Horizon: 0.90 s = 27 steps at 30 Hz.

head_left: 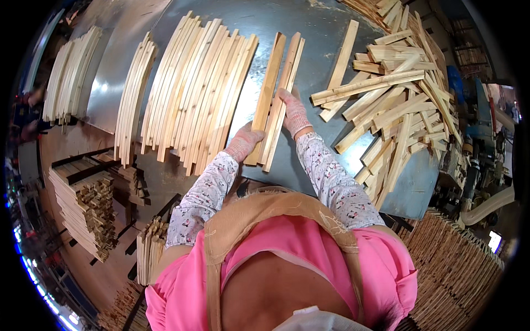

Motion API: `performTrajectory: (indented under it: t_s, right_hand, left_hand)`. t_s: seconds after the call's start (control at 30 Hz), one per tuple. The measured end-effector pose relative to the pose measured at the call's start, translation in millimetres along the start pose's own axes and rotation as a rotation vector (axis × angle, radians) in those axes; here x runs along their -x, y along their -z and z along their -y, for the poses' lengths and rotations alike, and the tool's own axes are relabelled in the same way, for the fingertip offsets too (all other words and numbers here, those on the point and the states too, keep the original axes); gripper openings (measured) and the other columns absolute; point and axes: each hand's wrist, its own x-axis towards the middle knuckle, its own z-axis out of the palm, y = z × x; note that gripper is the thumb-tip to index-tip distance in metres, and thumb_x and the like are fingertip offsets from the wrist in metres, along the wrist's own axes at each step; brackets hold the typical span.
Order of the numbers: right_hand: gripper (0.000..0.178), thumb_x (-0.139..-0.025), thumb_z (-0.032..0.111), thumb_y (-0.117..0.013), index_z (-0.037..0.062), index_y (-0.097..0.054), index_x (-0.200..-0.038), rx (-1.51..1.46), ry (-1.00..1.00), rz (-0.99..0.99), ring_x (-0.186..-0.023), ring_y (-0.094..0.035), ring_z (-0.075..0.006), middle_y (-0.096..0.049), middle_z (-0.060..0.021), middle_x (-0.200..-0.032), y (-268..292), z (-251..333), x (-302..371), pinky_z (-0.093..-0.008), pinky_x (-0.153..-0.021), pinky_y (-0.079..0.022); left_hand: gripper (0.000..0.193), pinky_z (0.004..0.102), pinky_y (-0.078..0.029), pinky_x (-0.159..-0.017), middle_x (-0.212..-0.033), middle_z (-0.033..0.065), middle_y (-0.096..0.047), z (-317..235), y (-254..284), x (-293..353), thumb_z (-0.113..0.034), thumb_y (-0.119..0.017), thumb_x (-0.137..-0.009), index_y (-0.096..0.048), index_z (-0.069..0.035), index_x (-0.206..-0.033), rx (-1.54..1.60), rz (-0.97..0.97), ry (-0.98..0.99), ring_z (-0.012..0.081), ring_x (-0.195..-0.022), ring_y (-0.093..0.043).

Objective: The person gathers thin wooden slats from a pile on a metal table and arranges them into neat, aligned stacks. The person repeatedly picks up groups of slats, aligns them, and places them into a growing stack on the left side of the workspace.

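Observation:
Both my hands wear light pinkish knit gloves below flower-patterned sleeves. My left hand (244, 142) grips the near end of a wooden strip (268, 88), its thumb on top and its other fingers mostly hidden. Just to the right, my right hand (295, 112) is closed on the right side of two wooden strips (286, 88) lying tight together, with its thumb over their upper face. These strips point away from me over the metal tabletop (309, 60). Left of them lies a wide row of pale wooden strips (193, 91), side by side.
A jumbled heap of wooden strips (400, 94) covers the table's right side. Further left are a narrow bundle (136, 94) and another strip bundle (72, 74). Stacked wood (85, 209) stands low at left, more stacked strips (450, 265) at lower right. Machinery (480, 132) stands beyond.

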Motion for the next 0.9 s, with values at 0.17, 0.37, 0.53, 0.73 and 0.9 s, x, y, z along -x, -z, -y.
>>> performTrajectory:
  t_s: [0.17,0.37,0.53,0.73,0.9]
  right_hand:
    - [0.047,-0.096,0.019,-0.069,0.0069,-0.062,-0.141,0.578,0.224,0.047,-0.093,-0.074,-0.0361,-0.073,-0.0204,-0.107,-14,-28,3,-0.0482,-0.077,-0.063]
    - [0.061,-0.104,0.053,-0.055,-0.0008,-0.063,-0.132,1.869,0.730,0.185,-0.106,-0.073,-0.0437,-0.075,-0.0257,-0.106,-20,-86,-34,-0.0507,-0.094,-0.059]
    - [0.055,-0.106,0.043,-0.060,0.0041,-0.054,-0.145,0.481,0.362,0.380,-0.095,-0.070,-0.0223,-0.073,-0.0136,-0.112,-42,-20,75,-0.0366,-0.088,-0.058]
    - [0.058,-0.095,0.017,-0.076,0.0033,-0.054,-0.147,0.318,0.689,-0.326,-0.096,-0.067,-0.0235,-0.071,-0.0129,-0.109,129,49,163,-0.0349,-0.087,-0.057]
    - [0.055,-0.097,0.020,-0.074,0.0020,-0.054,-0.145,0.402,0.907,-1.006,-0.106,-0.070,-0.0282,-0.072,-0.0147,-0.118,364,47,277,-0.0404,-0.094,-0.056]
  left_hand:
    - [0.048,0.0363,-0.058,-0.075,-0.098,0.0124,-0.073,-14,14,41,-0.022,-0.066,-0.097,-0.059,0.005,-0.136,-0.121,-0.119,-0.024,0.0216,-0.080,-0.069]
    - [0.035,0.0351,-0.061,-0.068,-0.095,0.0088,-0.073,-17,43,81,-0.026,-0.066,-0.105,-0.060,0.000,-0.128,0.225,0.046,-0.101,0.0163,-0.073,-0.068]
    - [0.048,0.0354,-0.057,-0.094,-0.115,0.0134,-0.074,-12,25,52,-0.035,-0.062,-0.109,-0.058,0.003,-0.138,-0.372,-0.106,-0.386,0.0248,-0.103,-0.071]
    - [0.069,0.0462,-0.051,-0.107,-0.132,0.0263,-0.069,-105,-131,17,-0.043,-0.070,-0.096,-0.057,0.002,-0.146,-0.950,0.237,-0.510,0.0434,-0.124,-0.066]
    - [0.091,0.0495,-0.044,-0.119,-0.156,0.0356,-0.050,-97,-138,-182,-0.043,-0.079,-0.093,-0.040,0.008,-0.158,-0.867,-0.140,-0.869,0.0462,-0.143,-0.053]
